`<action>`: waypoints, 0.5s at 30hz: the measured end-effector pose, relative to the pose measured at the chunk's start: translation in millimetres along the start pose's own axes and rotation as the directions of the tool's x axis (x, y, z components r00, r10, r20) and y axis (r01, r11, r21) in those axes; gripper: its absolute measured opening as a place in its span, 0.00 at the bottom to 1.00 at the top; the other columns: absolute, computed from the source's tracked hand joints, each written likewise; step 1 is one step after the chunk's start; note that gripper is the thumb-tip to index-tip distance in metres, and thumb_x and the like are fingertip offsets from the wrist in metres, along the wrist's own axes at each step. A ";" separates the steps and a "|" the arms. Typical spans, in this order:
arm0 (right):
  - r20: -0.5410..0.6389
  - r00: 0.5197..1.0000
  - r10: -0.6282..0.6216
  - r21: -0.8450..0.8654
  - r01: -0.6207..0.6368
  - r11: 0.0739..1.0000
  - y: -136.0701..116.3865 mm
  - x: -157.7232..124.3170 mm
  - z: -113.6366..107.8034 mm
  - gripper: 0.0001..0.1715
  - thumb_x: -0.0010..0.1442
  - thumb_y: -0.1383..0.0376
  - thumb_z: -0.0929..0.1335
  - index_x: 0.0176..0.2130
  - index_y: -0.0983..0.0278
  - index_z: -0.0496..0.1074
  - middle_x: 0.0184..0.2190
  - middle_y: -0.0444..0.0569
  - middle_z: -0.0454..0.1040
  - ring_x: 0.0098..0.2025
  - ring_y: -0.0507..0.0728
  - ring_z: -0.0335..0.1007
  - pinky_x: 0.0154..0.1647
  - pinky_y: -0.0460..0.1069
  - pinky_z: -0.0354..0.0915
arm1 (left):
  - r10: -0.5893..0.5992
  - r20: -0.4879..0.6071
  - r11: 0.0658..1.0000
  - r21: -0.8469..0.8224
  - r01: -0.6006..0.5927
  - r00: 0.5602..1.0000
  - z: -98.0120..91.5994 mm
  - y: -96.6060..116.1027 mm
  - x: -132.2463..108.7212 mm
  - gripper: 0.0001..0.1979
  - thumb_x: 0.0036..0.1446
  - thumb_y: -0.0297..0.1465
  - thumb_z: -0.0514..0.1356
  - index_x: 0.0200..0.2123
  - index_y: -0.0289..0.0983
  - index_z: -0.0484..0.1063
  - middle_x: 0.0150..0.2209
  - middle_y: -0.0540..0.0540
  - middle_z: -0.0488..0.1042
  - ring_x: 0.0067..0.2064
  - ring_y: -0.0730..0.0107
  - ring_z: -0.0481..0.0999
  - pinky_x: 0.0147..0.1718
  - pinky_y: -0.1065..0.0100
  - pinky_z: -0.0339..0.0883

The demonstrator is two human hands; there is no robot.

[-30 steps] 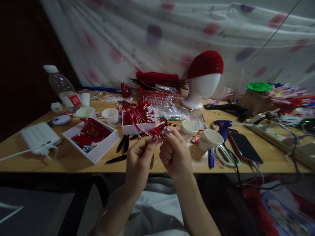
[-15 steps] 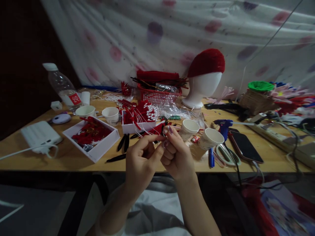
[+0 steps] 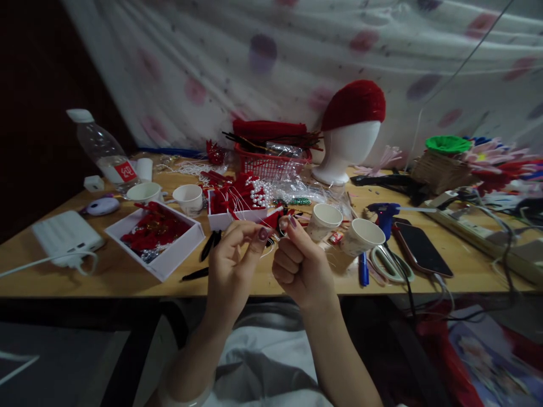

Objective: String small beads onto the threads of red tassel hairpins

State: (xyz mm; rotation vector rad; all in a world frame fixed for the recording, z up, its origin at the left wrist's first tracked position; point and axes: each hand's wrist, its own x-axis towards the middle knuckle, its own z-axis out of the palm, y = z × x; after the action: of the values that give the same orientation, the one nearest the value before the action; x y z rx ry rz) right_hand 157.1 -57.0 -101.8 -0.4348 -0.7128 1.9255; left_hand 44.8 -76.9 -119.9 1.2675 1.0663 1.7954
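The fingers (image 3: 257,240) of the left hand (image 3: 230,265) were pressed tip to tip, thumb against forefinger; whether anything lay between them could not be told. Just beside them, the curled right hand (image 3: 304,264) pinched a tiny pale piece (image 3: 283,224) above the table, too small to show its direction or long axis. The smooth wooden table (image 3: 127,282) held round-mouthed paper cups (image 3: 320,226) and a straight-sided white box (image 3: 182,252) of fuzzy red pieces (image 3: 159,226). Farther back stood an openwork plastic basket (image 3: 271,165) and a smooth white mannequin head (image 3: 350,148) in a fibrous red cap (image 3: 356,104), before a rumpled, spotted curtain (image 3: 297,56)
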 end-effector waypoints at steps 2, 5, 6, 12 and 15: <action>0.004 1.000 0.014 0.013 -0.014 1.000 -0.9 0.0 -0.6 0.17 0.52 0.59 0.77 0.31 0.61 0.67 0.12 0.28 0.41 0.14 0.45 0.26 0.09 0.39 0.33 | 0.191 0.046 0.955 0.221 -0.196 0.981 -3.5 5.8 0.3 0.04 0.60 0.31 0.63 0.34 0.39 0.78 0.36 0.47 0.75 0.41 0.68 0.74 0.41 0.69 0.66; 0.033 0.999 0.035 0.055 -0.037 0.998 -1.9 -0.2 -1.2 0.18 0.50 0.61 0.78 0.31 0.60 0.66 0.13 0.28 0.40 0.14 0.44 0.25 0.09 0.39 0.31 | 0.465 0.159 0.734 0.481 -0.479 0.871 -8.2 12.4 0.8 0.04 0.59 0.27 0.63 0.38 0.39 0.78 0.36 0.47 0.76 0.40 0.67 0.74 0.42 0.66 0.67; 0.048 0.998 0.045 0.067 -0.049 0.997 -2.2 -0.3 -1.4 0.18 0.50 0.61 0.78 0.31 0.60 0.66 0.13 0.27 0.40 0.14 0.44 0.25 0.09 0.39 0.31 | 0.531 0.204 0.645 0.532 -0.549 0.822 -9.3 13.6 1.2 0.05 0.59 0.26 0.63 0.38 0.38 0.78 0.35 0.46 0.77 0.39 0.65 0.74 0.43 0.64 0.67; 0.087 0.991 0.103 0.111 -0.113 0.987 -4.4 -1.3 -2.9 0.15 0.53 0.62 0.76 0.32 0.60 0.67 0.13 0.28 0.37 0.15 0.45 0.23 0.09 0.38 0.32 | 0.583 0.415 0.410 0.591 -0.694 0.698 -10.3 14.6 5.0 0.09 0.63 0.24 0.58 0.43 0.38 0.76 0.37 0.45 0.78 0.40 0.64 0.75 0.56 0.52 0.63; 0.111 0.987 0.118 0.110 -0.131 0.985 -5.0 -1.4 -4.7 0.12 0.55 0.61 0.75 0.33 0.60 0.69 0.13 0.28 0.37 0.15 0.45 0.22 0.09 0.37 0.32 | 0.542 0.425 0.460 0.572 -0.679 0.725 -9.5 17.2 6.5 0.09 0.64 0.25 0.56 0.41 0.39 0.76 0.38 0.46 0.78 0.40 0.65 0.76 0.58 0.51 0.62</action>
State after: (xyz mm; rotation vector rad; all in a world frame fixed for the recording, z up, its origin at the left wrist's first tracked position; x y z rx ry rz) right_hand 163.8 -55.3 -102.1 -0.3149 -0.6486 2.1083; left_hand 32.6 -80.8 -103.7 2.5344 1.3499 1.7204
